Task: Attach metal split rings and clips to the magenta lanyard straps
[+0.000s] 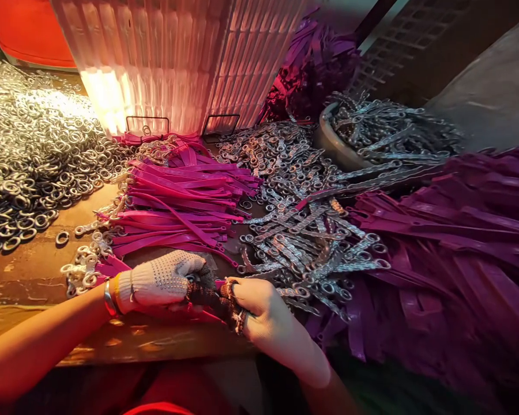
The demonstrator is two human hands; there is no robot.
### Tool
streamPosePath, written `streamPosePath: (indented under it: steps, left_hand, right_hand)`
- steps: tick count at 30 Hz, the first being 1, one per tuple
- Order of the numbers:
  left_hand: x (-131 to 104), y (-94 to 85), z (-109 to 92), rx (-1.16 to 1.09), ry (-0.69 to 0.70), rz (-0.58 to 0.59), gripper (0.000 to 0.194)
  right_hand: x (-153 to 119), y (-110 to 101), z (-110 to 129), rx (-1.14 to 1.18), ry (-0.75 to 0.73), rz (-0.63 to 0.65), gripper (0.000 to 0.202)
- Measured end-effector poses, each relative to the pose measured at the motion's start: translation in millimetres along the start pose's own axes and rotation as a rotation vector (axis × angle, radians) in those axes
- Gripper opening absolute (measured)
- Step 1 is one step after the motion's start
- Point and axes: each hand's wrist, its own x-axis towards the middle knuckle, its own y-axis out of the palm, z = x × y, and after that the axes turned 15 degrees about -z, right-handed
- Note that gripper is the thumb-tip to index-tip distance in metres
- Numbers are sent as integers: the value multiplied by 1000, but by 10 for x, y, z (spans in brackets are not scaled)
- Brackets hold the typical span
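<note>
From where I'm sitting I'm looking down on a wooden bench (30, 288) that is running across the view. A tall, ridged translucent panel (147, 63) is standing at its back, glowing at its lower left where the light is falling. Dark purple straps (450, 265) are sprawling over the whole right side, and metal rings (30, 161) are heaping up on the left. Silvery linked strips (294, 173) are lying in a tangle right of centre, with more of them filling a basin (337, 141) behind. Bright pink straps (185, 202) are lying side by side in the middle, their left ends meeting a cluster of pale metal links (86, 268).

In front of these, my two hands are meeting near the bench's front edge. The left hand (160, 282), wearing a dotted white glove, is curling its fingers inward; the right hand (259, 305) is bending its own towards it, dark covers (233, 314) wrapping the fingers. A small pink piece (219, 283) is showing between them — I cannot tell which hand is pinching it, since the fingers are hiding the contact. A bracelet (109, 298) is circling the left wrist, and one loose ring (62, 238) is lying apart from its heap.
</note>
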Motion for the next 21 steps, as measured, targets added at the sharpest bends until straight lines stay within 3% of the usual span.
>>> streamPosePath:
  steps: [5, 8, 11, 15, 17, 19, 21]
  left_hand:
    - [84, 15, 56, 248, 179, -199, 17]
    - [95, 54, 60, 249, 220, -261, 18]
    - [77, 150, 28, 67, 208, -250, 19]
    - [63, 332, -44, -474, -113, -283, 9]
    - [86, 387, -68, -647, -182, -368, 11]
    - [148, 379, -77, -621, -129, -398, 13]
    - [261, 305, -75, -357, 29, -362, 12]
  right_hand:
    - [-15, -7, -62, -12, 14, -41, 25]
    - [-17, -24, -69, -62, 16, -80, 21]
    - [-38, -18, -45, -166, -19, -104, 18]
    - [-115, 121, 39, -482, -144, -326, 14]
    - [-155, 207, 74, -483, -114, -424, 18]
    - [-182, 236, 72, -392, -9, -404, 20]
    - [-197, 188, 21, -423, 85, -377, 23]
